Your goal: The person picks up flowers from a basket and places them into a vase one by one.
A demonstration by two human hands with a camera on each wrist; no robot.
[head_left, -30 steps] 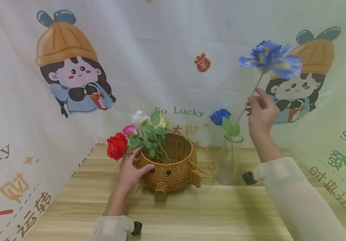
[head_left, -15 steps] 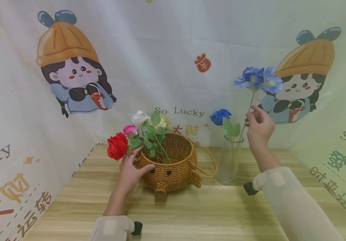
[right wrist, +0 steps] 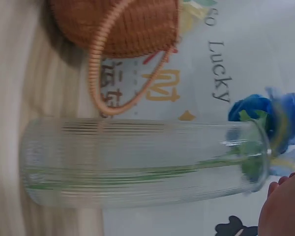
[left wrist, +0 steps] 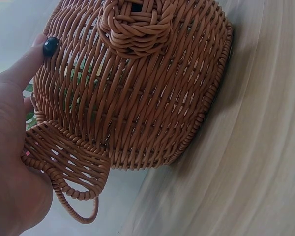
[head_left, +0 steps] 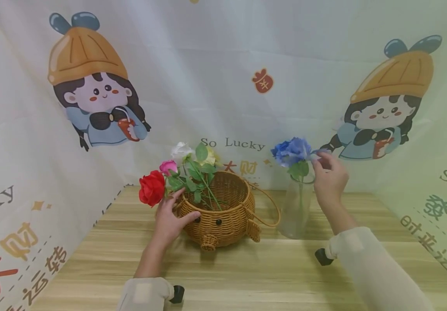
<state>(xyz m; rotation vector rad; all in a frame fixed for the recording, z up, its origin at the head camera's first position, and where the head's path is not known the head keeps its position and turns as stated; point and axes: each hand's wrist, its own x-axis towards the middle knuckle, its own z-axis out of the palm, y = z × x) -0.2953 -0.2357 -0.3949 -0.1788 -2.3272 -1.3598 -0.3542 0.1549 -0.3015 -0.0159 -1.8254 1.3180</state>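
Observation:
In the head view, my left hand [head_left: 170,220] holds the left side of a brown wicker basket [head_left: 227,231] with a snout and bead eyes. The left wrist view shows its thumb on the front wall beside an eye [left wrist: 50,46]; the other fingertips are mostly hidden. My right hand [head_left: 330,175] is at the mouth of a clear glass vase [head_left: 294,216], its curled fingers on a petal of a blue iris [head_left: 299,149]. That bloom sits low over the vase, beside a darker blue rose [head_left: 279,152]. Green stems [right wrist: 152,174] run down inside the glass.
Red [head_left: 152,188], pink [head_left: 167,167], white [head_left: 180,150] and yellow [head_left: 209,156] flowers lean out of the basket's left and back. The basket's handle [head_left: 272,207] loops toward the vase. A printed cloth [head_left: 215,86] hangs behind the wooden table [head_left: 227,280].
The iris has come down from high above the vase, its stem going into the glass and its bloom reaching the rim. My right hand has lowered with it. My left hand stays put.

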